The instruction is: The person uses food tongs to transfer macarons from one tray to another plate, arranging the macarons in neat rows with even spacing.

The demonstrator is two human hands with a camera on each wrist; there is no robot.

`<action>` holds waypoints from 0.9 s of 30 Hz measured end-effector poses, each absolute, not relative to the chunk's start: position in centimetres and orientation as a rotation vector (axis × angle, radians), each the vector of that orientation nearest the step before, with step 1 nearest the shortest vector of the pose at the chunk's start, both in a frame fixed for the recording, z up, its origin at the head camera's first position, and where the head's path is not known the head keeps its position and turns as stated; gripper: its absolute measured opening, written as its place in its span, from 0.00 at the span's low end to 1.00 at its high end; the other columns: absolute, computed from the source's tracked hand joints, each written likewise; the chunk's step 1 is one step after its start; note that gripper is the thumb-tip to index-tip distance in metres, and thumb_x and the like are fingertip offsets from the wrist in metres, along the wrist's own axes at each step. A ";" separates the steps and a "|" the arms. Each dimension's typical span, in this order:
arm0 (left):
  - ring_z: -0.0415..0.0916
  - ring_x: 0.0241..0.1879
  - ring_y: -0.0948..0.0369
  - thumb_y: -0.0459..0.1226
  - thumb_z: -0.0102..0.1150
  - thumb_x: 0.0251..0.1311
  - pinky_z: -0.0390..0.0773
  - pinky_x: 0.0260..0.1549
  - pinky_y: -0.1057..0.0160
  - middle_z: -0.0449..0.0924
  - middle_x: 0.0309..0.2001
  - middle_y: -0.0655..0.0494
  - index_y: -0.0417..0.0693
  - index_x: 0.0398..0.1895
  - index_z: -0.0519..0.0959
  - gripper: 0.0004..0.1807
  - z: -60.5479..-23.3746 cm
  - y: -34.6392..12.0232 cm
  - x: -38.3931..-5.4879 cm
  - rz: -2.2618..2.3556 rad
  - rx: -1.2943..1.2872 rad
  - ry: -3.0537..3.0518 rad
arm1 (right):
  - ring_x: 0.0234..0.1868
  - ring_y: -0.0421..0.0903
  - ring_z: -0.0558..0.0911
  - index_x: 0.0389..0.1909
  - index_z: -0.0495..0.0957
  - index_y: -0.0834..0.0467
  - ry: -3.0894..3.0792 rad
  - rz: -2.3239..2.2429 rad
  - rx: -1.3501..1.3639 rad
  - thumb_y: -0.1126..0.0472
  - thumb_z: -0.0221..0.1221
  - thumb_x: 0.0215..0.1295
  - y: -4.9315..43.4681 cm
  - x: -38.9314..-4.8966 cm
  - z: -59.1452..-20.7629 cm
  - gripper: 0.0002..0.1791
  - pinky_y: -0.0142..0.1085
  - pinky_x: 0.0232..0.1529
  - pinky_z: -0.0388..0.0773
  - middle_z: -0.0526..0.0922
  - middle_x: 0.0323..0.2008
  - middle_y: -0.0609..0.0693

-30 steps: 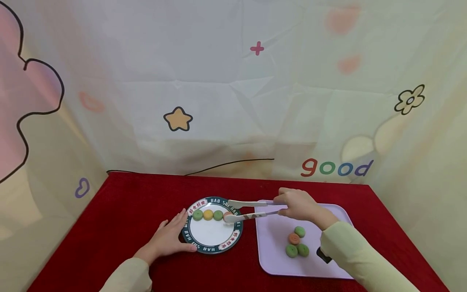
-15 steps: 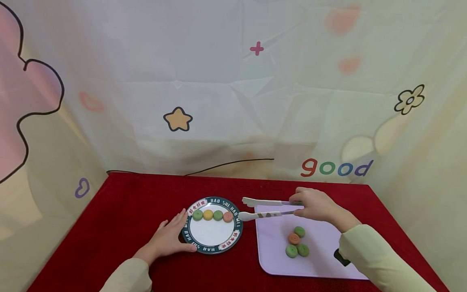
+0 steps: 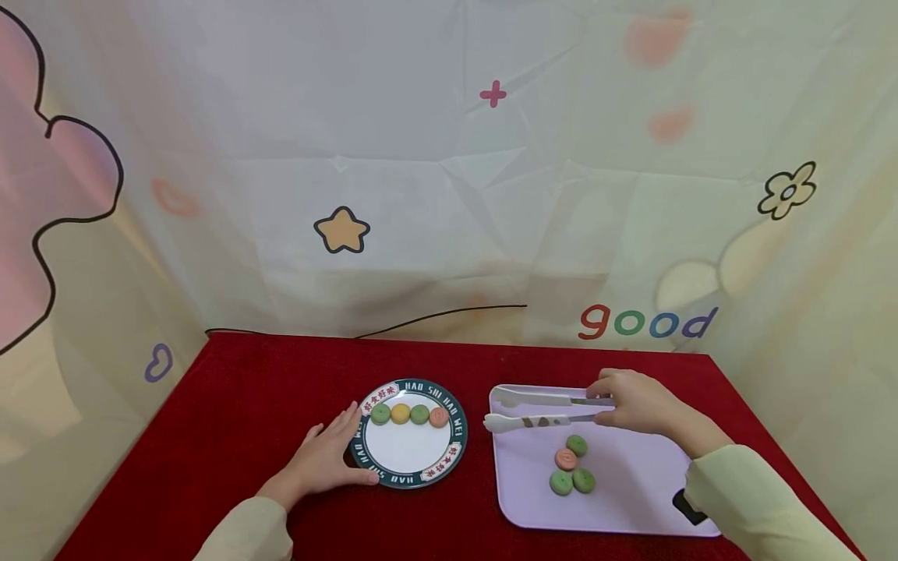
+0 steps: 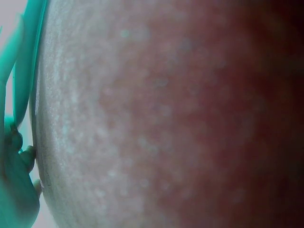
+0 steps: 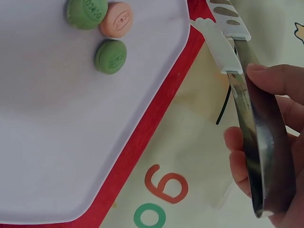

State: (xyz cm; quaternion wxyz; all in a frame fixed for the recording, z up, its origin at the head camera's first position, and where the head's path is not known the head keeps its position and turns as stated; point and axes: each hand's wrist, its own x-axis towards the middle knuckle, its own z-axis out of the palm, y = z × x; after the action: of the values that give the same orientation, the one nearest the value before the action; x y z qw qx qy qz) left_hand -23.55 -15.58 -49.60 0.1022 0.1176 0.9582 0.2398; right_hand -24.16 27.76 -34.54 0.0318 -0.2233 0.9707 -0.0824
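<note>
Head view: left hand (image 3: 321,456) on the left side of the round plate (image 3: 408,450), thumb and fingers spread apart, touching its dark patterned rim. Row of four macarons on the plate, left to right: green (image 3: 380,414), yellow (image 3: 400,413), green (image 3: 419,414), pink (image 3: 439,418). Right hand (image 3: 634,401) pinches the tongs (image 3: 547,421), arms apart, white tips pointing left, over the far left part of the purple tray (image 3: 631,499). Tray bears a cluster of three green macarons and one pink macaron (image 3: 566,459), nearer the person than the tongs. Red tabletop (image 3: 421,522) under plate and tray; printed backdrop (image 3: 421,195) behind, "good" lettering at right.

Left wrist view: blurred reddish-grey surface fills most; teal-tinted fingers at left edge, contact can't be told here.

Right wrist view: thumb and fingers clamped on the tongs' metal part; white tips beside the tray edge. Two green macarons and the pink one on the tray.
</note>
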 end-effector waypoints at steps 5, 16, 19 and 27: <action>0.45 0.67 0.53 0.69 0.58 0.28 0.44 0.60 0.39 0.44 0.70 0.52 0.49 0.68 0.48 0.62 -49.6 -15.6 -23.6 0.703 0.346 2.830 | 0.30 0.40 0.73 0.34 0.81 0.55 2.987 -0.282 -0.668 0.58 0.67 0.42 28.8 -23.9 -34.6 0.15 0.36 0.30 0.76 0.77 0.30 0.46; 0.46 0.67 0.53 0.69 0.59 0.28 0.45 0.60 0.39 0.45 0.69 0.51 0.49 0.68 0.48 0.63 -49.6 -15.6 -23.6 0.706 0.345 2.836 | 0.26 0.38 0.68 0.32 0.81 0.55 2.990 -0.315 -0.655 0.60 0.66 0.43 30.5 -23.3 -34.8 0.12 0.27 0.24 0.69 0.74 0.26 0.43; 0.46 0.67 0.53 0.69 0.59 0.28 0.45 0.60 0.39 0.45 0.69 0.51 0.48 0.68 0.48 0.62 -49.6 -15.6 -23.6 0.707 0.348 2.837 | 0.26 0.38 0.68 0.32 0.81 0.55 2.987 -0.318 -0.661 0.60 0.66 0.43 30.9 -23.2 -34.8 0.11 0.27 0.24 0.68 0.73 0.25 0.43; 0.46 0.67 0.53 0.70 0.58 0.28 0.45 0.60 0.39 0.45 0.70 0.52 0.49 0.68 0.48 0.63 -49.8 -15.6 -23.7 0.705 0.353 2.837 | 0.26 0.38 0.69 0.32 0.81 0.55 2.970 -0.362 -0.630 0.60 0.67 0.42 31.6 -22.6 -35.0 0.12 0.27 0.24 0.69 0.74 0.26 0.45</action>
State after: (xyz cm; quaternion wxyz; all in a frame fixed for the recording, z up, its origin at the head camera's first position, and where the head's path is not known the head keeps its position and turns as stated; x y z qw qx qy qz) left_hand -23.71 -15.65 -49.79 0.0982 0.1192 0.9589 0.2382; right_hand -22.63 31.57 -35.03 0.0419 -0.2059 0.9705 -0.1182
